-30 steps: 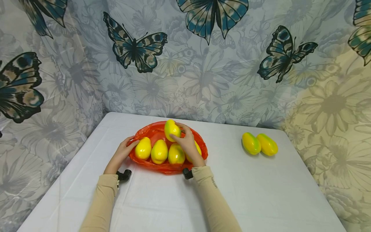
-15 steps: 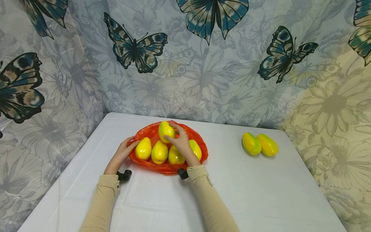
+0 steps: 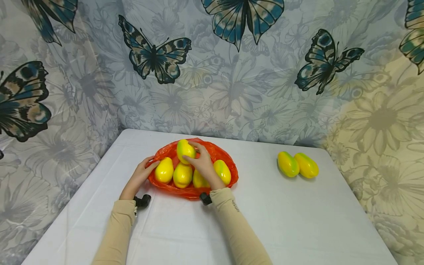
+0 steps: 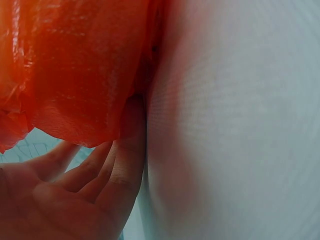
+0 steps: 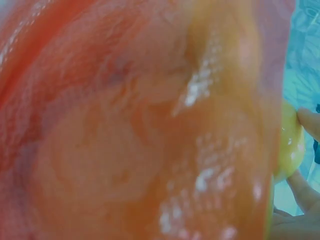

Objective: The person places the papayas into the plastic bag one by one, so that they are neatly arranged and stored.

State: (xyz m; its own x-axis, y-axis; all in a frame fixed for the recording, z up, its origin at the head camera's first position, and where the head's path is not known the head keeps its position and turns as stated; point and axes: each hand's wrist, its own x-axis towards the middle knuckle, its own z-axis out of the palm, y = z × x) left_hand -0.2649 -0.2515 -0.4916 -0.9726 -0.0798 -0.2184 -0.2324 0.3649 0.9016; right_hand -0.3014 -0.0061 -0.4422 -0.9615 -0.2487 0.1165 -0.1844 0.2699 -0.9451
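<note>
A red plastic bag (image 3: 185, 192) lies spread open on the white table, with several glossy yellow mangoes in it. My right hand (image 3: 204, 164) holds one mango (image 3: 184, 151) between thumb and fingers, above the others at the back of the bag. At the bag's left rim, my left hand (image 3: 141, 175) grips the plastic, thumb on the inside by the leftmost mango (image 3: 164, 170). The left wrist view shows its fingers (image 4: 127, 155) outside, under the bag's wall. In the right wrist view the bag hides most of the held mango (image 5: 290, 145).
Two more yellow-green mangoes (image 3: 288, 164) lie side by side at the right of the white table (image 3: 298, 221). Behind the table hangs a floral backdrop (image 3: 232, 92) with printed butterflies. A black wrist camera (image 3: 143, 201) sits on each wrist.
My right hand has carried the mango leftward over the bag, uncovering the rightmost mango in it. My left hand has stayed at the bag's left rim.
</note>
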